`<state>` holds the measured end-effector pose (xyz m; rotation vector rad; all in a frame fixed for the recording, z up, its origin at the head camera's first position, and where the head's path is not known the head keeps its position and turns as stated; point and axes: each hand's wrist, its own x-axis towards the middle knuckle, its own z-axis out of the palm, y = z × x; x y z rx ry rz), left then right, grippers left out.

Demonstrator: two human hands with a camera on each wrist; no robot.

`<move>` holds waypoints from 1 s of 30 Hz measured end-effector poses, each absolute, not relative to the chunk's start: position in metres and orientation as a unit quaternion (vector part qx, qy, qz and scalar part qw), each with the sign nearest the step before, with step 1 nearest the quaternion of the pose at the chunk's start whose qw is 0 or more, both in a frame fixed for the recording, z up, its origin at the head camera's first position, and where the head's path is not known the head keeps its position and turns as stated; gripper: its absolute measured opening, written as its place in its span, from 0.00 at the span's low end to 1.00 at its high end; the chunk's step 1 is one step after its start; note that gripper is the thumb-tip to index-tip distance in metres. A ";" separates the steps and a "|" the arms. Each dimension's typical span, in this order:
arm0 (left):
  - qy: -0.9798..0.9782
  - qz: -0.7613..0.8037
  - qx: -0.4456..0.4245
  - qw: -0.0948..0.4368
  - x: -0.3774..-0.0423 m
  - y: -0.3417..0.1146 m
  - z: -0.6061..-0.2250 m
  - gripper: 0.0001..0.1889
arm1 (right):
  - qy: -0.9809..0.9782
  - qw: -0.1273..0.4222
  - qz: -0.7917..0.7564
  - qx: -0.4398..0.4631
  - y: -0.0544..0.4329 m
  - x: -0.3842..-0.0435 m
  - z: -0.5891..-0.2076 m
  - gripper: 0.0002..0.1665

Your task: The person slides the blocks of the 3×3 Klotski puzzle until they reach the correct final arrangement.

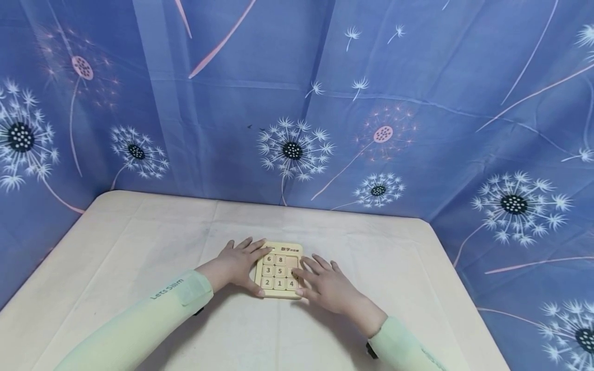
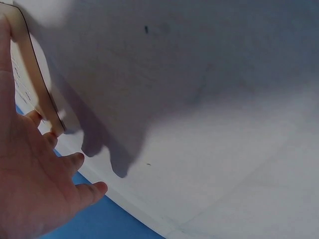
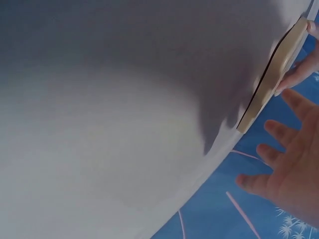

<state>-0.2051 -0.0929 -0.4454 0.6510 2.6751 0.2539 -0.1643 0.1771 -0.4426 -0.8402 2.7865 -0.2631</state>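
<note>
A yellow number slide puzzle (image 1: 279, 295) lies flat on the table between both hands. Tiles 6 and 8 stand in its top row beside a bare slot at the right; 3 and 5 are in the middle row, 2, 1 and 4 at the bottom. My left hand (image 1: 235, 264) spreads along the left side, thumb at the lower corner and index finger on the upper part of the frame. With extended fingers, my right hand (image 1: 333, 289) touches the middle row's right tile (image 1: 294, 272), covering its number. Its thumb rests at the lower right corner.
A pale cloth covers the table (image 1: 385, 257). Blue curtains (image 1: 223, 129) with a dandelion print hang behind the far edge and along both sides.
</note>
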 end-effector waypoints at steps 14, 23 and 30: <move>0.952 0.087 0.231 0.183 -0.206 -0.092 -0.447 0.61 | 0.950 0.110 -0.085 -0.280 0.179 -0.156 -0.445 0.33; 0.952 0.082 0.234 0.180 -0.205 -0.093 -0.446 0.61 | 0.952 0.108 -0.090 -0.271 0.177 -0.156 -0.448 0.33; 0.951 0.083 0.236 0.181 -0.206 -0.093 -0.446 0.62 | 0.954 0.104 -0.094 -0.264 0.175 -0.157 -0.449 0.34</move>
